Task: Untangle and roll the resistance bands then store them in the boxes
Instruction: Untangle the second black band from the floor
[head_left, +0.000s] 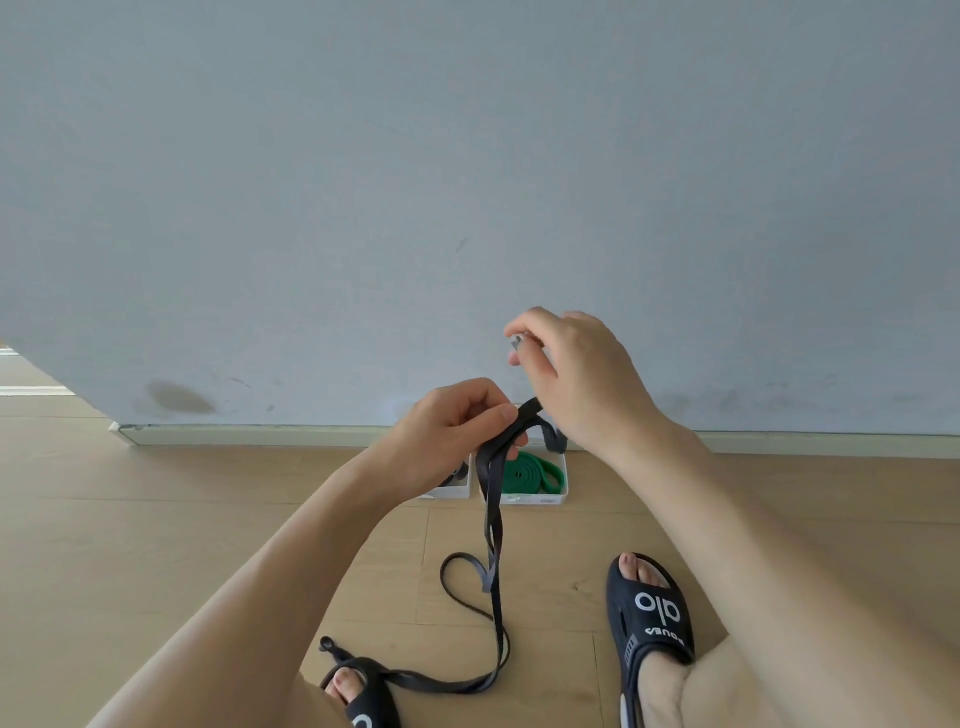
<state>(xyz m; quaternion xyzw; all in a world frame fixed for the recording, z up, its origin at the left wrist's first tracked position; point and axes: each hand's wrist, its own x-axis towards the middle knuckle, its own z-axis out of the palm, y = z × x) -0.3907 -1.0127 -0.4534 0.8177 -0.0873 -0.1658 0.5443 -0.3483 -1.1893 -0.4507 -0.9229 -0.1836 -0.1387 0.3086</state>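
A person's left hand (457, 426) pinches the upper end of a black resistance band (493, 525) between thumb and curled fingers. Just above and beside it, the right hand (576, 374) curls round the band's top and seems to pinch a small grey part, too small to identify. Below the hands the band hangs twisted, its loose loops trailing over the wooden floor (156, 519) and a black sandal (358, 691). Beyond the hands sit two white boxes (524, 500); one holds a rolled green band (530, 473). The step would go best by shaking out the twists first, then winding tight, flat turns.
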